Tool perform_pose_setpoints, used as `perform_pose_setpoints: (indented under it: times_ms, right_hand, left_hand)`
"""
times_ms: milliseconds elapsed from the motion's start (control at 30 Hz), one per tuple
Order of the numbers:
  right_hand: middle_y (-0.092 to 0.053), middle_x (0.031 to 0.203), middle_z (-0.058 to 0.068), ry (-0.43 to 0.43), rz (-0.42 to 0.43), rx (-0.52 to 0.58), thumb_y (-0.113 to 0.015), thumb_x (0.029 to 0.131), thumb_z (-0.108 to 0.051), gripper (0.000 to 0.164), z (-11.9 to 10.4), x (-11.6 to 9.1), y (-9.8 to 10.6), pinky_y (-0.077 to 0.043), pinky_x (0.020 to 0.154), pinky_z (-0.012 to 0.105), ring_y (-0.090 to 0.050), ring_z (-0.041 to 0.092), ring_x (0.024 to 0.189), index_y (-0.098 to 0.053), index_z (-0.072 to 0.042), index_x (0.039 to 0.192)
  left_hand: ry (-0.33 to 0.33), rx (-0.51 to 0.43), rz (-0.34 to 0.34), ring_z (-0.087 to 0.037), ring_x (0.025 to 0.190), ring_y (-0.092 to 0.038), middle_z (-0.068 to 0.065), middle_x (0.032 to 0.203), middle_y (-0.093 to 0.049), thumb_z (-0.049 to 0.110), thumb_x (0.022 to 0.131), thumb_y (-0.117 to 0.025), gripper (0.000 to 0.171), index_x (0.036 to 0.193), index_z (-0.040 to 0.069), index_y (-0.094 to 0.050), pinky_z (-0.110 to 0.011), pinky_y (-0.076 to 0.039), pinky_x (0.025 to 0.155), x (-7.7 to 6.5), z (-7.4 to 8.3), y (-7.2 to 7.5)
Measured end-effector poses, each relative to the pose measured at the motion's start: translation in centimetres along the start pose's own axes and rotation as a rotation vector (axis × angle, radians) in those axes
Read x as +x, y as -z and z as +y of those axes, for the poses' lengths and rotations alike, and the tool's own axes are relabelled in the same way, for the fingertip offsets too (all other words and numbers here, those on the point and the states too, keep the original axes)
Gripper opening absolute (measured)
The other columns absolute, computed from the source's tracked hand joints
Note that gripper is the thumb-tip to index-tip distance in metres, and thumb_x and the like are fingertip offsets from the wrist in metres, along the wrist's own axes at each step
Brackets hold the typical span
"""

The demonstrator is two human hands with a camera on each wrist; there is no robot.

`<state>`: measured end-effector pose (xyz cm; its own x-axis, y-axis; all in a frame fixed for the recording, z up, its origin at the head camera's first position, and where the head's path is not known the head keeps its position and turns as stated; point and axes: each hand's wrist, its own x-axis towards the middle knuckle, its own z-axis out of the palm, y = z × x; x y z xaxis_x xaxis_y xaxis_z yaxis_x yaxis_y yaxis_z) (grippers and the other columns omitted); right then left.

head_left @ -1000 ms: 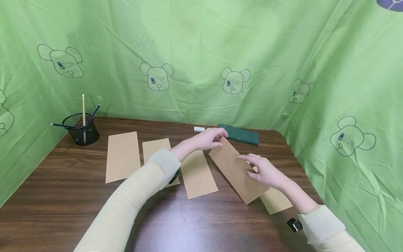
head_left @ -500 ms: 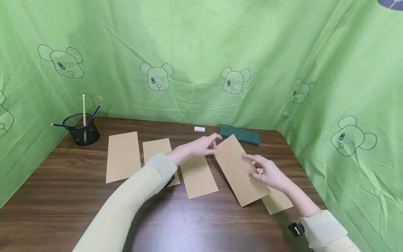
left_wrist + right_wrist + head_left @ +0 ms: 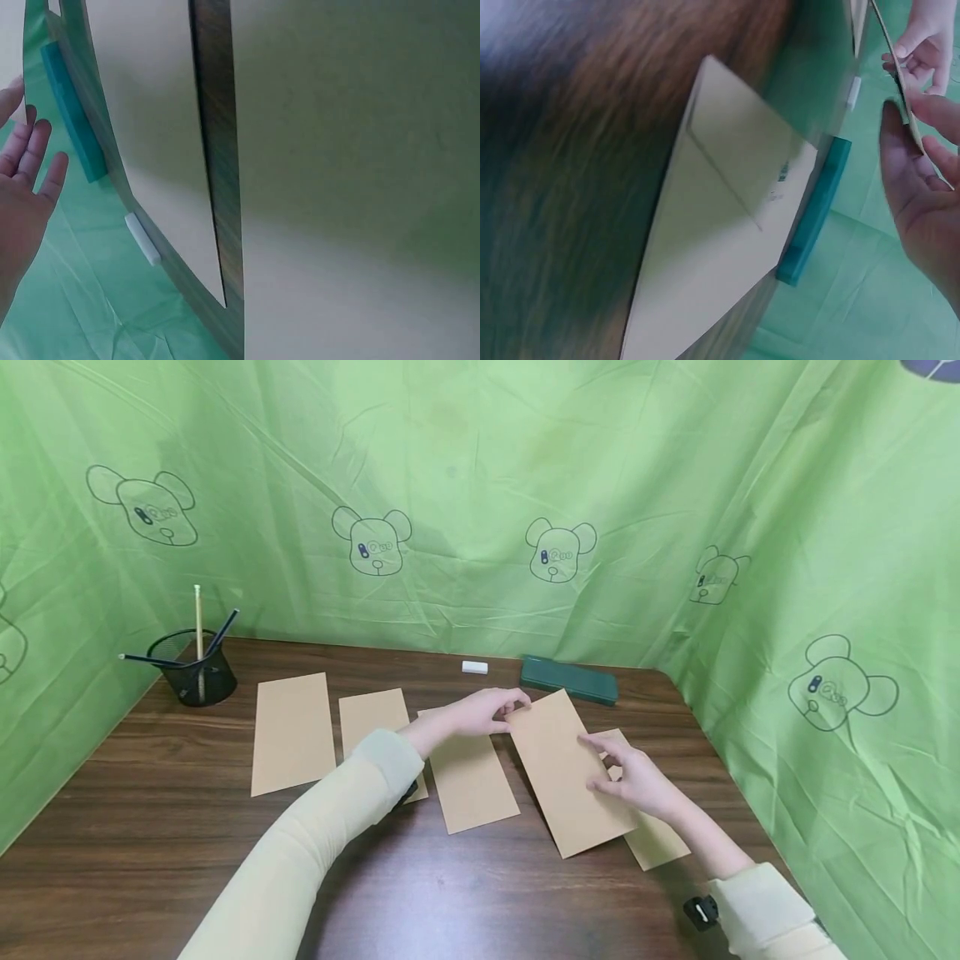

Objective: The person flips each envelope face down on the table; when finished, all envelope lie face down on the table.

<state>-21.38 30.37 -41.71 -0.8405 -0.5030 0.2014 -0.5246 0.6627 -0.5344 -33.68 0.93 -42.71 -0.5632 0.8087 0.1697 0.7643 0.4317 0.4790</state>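
Note:
A brown paper envelope [image 3: 558,777] is held raised and tilted over the right half of the table. My left hand [image 3: 480,712] pinches its far left corner between thumb and fingers, also seen in the left wrist view, where the hand [image 3: 22,187] enters at the left edge. On the right side, my right hand [image 3: 636,781] grips the long edge; in the right wrist view that hand [image 3: 930,199] has thumb and fingers on either side of it. Partly hidden below lies another envelope [image 3: 656,843], whose flap line and small green print show in the right wrist view.
Three more envelopes lie in a row: far left [image 3: 292,735], second [image 3: 372,714], partly behind my left forearm, and third [image 3: 476,785]. A mesh pen cup [image 3: 201,681] with pencils stands back left. Along the back are a white eraser [image 3: 475,667] and a green case [image 3: 568,680].
My left hand has shifted from the envelope's far tip to its far left corner. The envelope has turned to face the head camera more, its near end swinging left. The right hand keeps its grip.

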Motion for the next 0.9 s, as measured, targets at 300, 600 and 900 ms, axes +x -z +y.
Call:
perform_pose_setpoints:
  times_ms: [300, 600, 900]
  right_hand:
    - [-0.054, 0.131, 0.011, 0.028, -0.069, -0.135, -0.084, 0.068, -0.017, 0.081, 1.5, 0.1, -1.5, -0.049, 0.077, 0.035, -0.053, 0.019, 0.098, -0.045, -0.004, 0.138]
    - [-0.056, 0.128, 0.017, -0.060, -0.110, -0.176, -0.084, 0.068, -0.025, 0.078, 0.9, 0.0, -2.6, -0.040, 0.097, 0.049, -0.050, 0.033, 0.117, -0.050, -0.002, 0.134]
    - [-0.057, 0.119, 0.016, -0.057, -0.121, -0.214, -0.084, 0.068, -0.032, 0.075, 0.8, 0.2, -2.9, -0.044, 0.091, 0.049, -0.052, 0.032, 0.110, -0.053, -0.004, 0.132]
  left_hand:
    - [0.051, 0.095, -0.057, -0.016, 0.093, -0.046, 0.001, 0.095, -0.054, 0.023, 0.089, -0.066, 0.044, 0.129, 0.020, -0.051, -0.033, -0.037, 0.082, -0.3, -0.4, -0.8]
    - [0.116, 0.162, -0.110, -0.014, 0.096, -0.046, 0.004, 0.098, -0.057, 0.030, 0.087, -0.068, 0.041, 0.125, 0.023, -0.055, -0.033, -0.037, 0.084, -0.3, -0.2, -1.8]
    - [0.146, 0.202, -0.150, -0.018, 0.104, -0.048, -0.002, 0.109, -0.059, 0.026, 0.089, -0.066, 0.041, 0.128, 0.020, -0.055, -0.037, -0.037, 0.088, -0.5, 0.2, -2.0]
